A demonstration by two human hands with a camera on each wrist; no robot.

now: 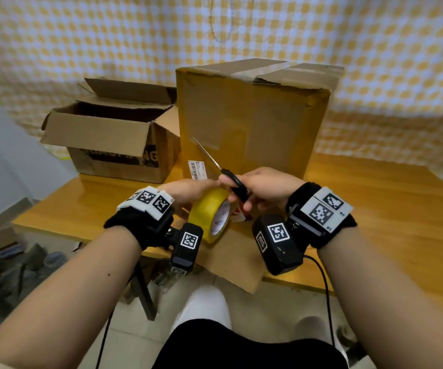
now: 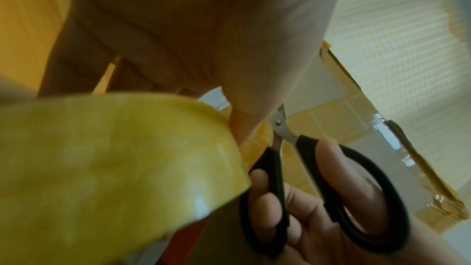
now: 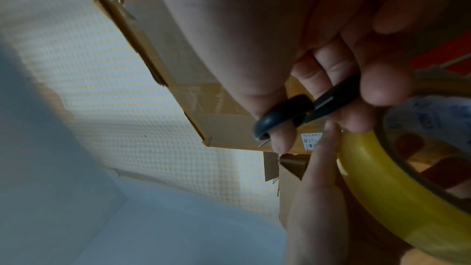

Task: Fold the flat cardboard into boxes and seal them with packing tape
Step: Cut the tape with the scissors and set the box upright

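A yellow tape roll (image 1: 211,217) stands on edge near the table's front, and my left hand (image 1: 188,193) holds it from the left, with a fingertip on its top rim. My right hand (image 1: 263,187) grips black-handled scissors (image 1: 215,162), fingers through the loops; the blades point up and left, closed. In the left wrist view the scissors (image 2: 326,168) sit right of the tape roll (image 2: 114,168). The right wrist view shows the scissors' handle (image 3: 293,116) beside the roll (image 3: 382,178). A tall taped box (image 1: 252,118) stands just behind both hands. A flat cardboard piece (image 1: 239,259) lies under the roll.
An open brown box (image 1: 114,134) with raised flaps sits at the back left on the wooden table (image 1: 375,209). A checked yellow cloth hangs behind. Clutter lies on the floor at the left, and a cable runs down from my right wrist.
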